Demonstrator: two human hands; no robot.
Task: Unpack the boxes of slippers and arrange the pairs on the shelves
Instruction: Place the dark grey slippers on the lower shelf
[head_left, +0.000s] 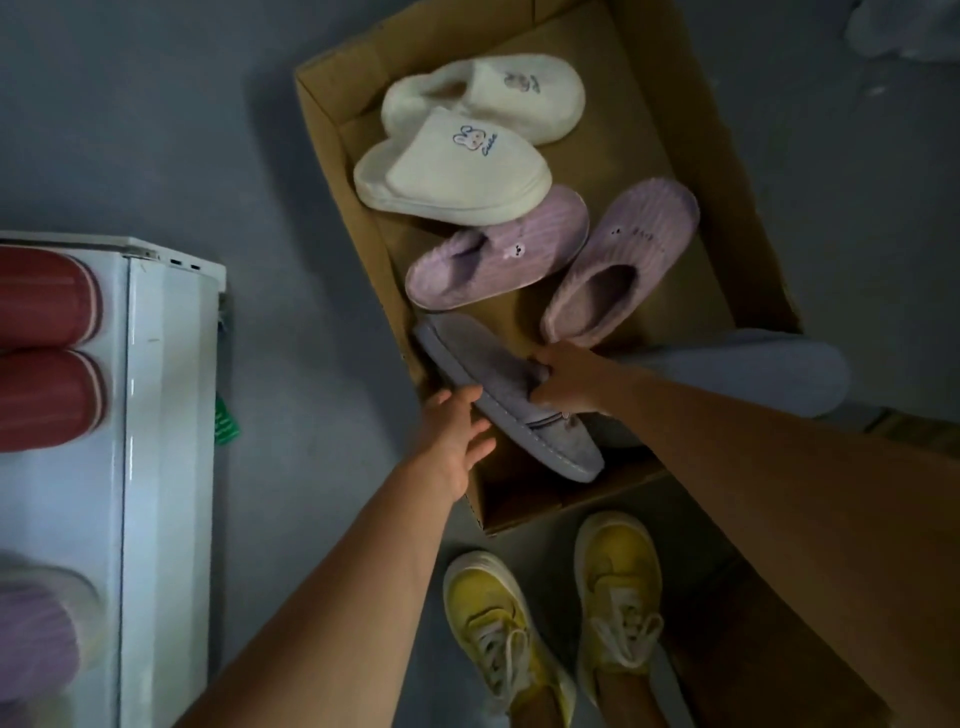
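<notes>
We are lifting a grey-lilac slipper (498, 384) out of the near end of the cardboard box (332, 130), and we judge that the step goes best if we raise it clear of the box wall before swinging it left toward the white shelf unit (166, 395), keeping it level so it does not catch the cardboard edge. Our right hand (566, 376) supplies the grip: its fingers curl over the upper of the slipper at about mid-length, closed on the fabric, though we cannot see how far the thumb wraps underneath. Our left hand (452, 441) lies at the slipper's near side with fingers fairly straight and only lightly bent, the tips touching or nearly touching the sole edge; it supports rather than clasps, and we cannot tell whether contact is firm. A second pale slipper (753, 369), probably the mate, lies just behind the right wrist, across the box's right edge, so we should gather it next and carry the two together as a pair. Further in the box sit a lilac ribbed pair (498, 249) and a cream pair with a rabbit motif (452, 171), untouched. On the shelf unit a red pair (47, 343) is already placed, with another lilac slipper (36, 623) lower down, so much unpacking remains. Our yellow shoes (519, 639) stand close to the box corner, and we should mind them as we turn.
</notes>
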